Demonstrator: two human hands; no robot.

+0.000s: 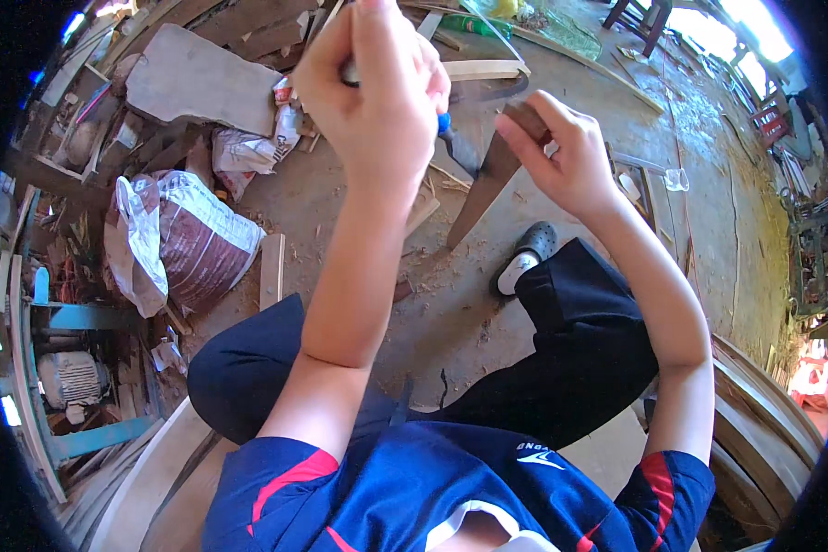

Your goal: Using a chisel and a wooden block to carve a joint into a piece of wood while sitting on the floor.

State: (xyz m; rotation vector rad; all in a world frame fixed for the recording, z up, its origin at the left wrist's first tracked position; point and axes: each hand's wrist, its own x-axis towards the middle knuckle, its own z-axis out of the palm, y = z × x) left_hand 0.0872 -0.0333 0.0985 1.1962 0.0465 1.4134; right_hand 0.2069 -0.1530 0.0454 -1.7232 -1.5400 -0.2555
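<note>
Found left hand [368, 101] raised at upper middle, with fingers curled tight into a fist. Read as gripping a tool [466, 155], blue near the fist and dark toward the end; with most of the handle hidden, could not pin down exact kind. Saw dark end aimed down-right at the wedge-shaped brown piece [493, 179]. Could not tell contact from a small gap there.

Located that piece between both hands, nearer the right. Noted long axis slanting from upper right to lower left, narrowing away from the right fingers. Saw right hand [570, 161] pinching the wide upper end between thumb and fingers, parted only by the piece itself.

Counted, left to right: one blue frame [92, 317], one grey motor [69, 379], one bulky brown-and-white sack [213, 230], one large pale board [202, 87] behind it, one smaller bag [253, 149], one short wood strip [271, 267] near the left knee, one left hand, one tool, one green bottle [477, 26] near the top edge, one wedge-shaped brown piece, one grey clog [543, 237], one right hand. Skipped shavings and scrap on the floor [708, 267]: too many, too small to count.
</note>
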